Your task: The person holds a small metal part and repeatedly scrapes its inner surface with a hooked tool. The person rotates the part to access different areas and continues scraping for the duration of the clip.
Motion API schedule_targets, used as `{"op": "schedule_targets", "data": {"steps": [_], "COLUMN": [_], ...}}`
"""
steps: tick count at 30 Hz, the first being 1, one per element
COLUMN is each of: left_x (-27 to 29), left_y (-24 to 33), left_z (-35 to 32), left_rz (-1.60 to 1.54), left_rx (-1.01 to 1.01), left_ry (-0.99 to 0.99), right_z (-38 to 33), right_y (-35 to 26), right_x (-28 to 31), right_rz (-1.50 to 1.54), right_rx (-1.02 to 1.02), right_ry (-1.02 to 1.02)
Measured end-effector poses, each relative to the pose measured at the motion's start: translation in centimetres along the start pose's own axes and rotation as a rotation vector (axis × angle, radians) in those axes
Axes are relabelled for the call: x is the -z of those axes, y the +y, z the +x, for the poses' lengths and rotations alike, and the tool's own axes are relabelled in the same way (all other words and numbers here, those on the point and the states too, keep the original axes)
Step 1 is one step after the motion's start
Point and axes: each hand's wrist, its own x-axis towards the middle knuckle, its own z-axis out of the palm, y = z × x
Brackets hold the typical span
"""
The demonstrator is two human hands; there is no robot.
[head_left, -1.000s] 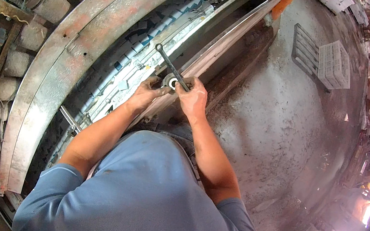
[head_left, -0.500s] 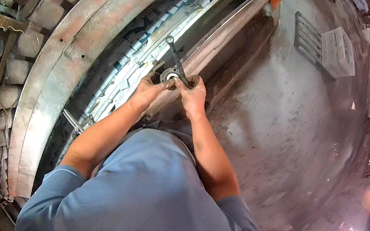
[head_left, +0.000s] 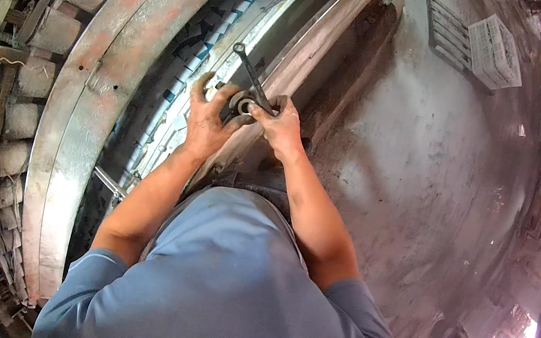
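Observation:
My right hand point(head_left: 281, 128) is closed on the lower end of a dark wrench point(head_left: 252, 73), whose ring end points up and to the left. Against the wrench, by the right thumb, sits a round metal ring-shaped part point(head_left: 244, 105) with a bright centre; its exact kind cannot be made out. My left hand point(head_left: 207, 121) is beside that part with its fingers spread and lifted, the thumb near the part's lower edge. Both hands are dirty and are above the long metal edge of the machine.
A long pale rail point(head_left: 325, 31) slants past my hands. To the left runs a wide curved metal beam point(head_left: 85, 102), with rows of blocky parts point(head_left: 34, 86) beyond it. A metal rod point(head_left: 109, 181) juts out by my left forearm. A white box point(head_left: 496, 53) stands on the grey floor point(head_left: 416, 193).
My left hand has loosened from the round part, its fingers now spreading and rising to the left. The right hand keeps the wrench, which sits slightly farther left and up in view.

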Motion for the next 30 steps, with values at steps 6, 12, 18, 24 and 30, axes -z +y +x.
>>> {"op": "schedule_targets", "data": {"steps": [6,12,18,24,30], "left_x": [-1.9,-3.6,-4.5,-4.1,-3.3], "left_y": [-1.5,-1.0,-1.8,-1.8,-1.2], "left_z": [-1.1,-2.0,-2.3,-2.0,-1.6], "left_rz": [-0.235,-0.612,-0.641,-0.711,-0.547], "left_rx": [0.056,0.286,0.251,0.312,0.226], "left_ry": [-0.162,-0.052,-0.01,-0.061,-0.064], "right_z": [0.1,0.3,0.3,0.3,0.1], "right_y": [-0.4,-0.7,-1.4,-2.2,-1.6], "right_x": [0.3,-0.1,0.5,0.3,0.1], "right_rz": [0.095,0.121,0.177,0.126,0.198], "right_rx": [-0.127,-0.09,-0.15,-0.192,-0.19], "right_ry": [-0.058,-0.063,-0.147,-0.147,-0.154]}}
